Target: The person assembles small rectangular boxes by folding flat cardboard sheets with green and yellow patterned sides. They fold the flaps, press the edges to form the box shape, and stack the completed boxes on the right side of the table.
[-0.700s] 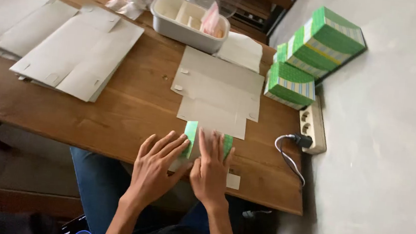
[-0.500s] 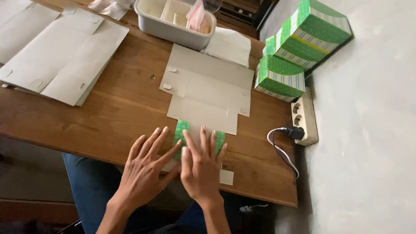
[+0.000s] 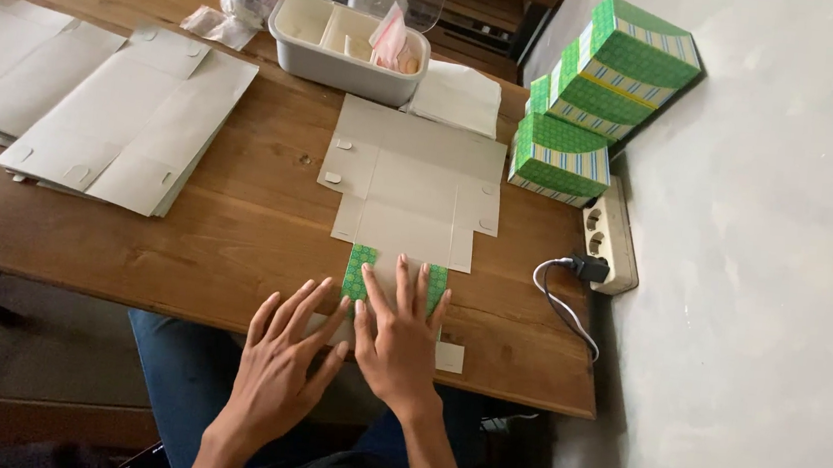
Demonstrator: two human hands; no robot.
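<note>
Both hands lie flat with fingers spread, the right hand [image 3: 398, 348] pressing the folded green flap [image 3: 361, 271] of the flat cardboard box [image 3: 410, 188] (stretching away beyond the fingertips), the left hand [image 3: 282, 368] just beside it, gripping nothing.

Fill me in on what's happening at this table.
A person sits at a wooden table and presses both hands flat on an unfolded cardboard box blank, grey side up. The left hand and right hand lie side by side over its near flap, where the green printed side shows. Finished green boxes are stacked by the wall, more flat blanks lie to the left, and a grey tray stands behind.
</note>
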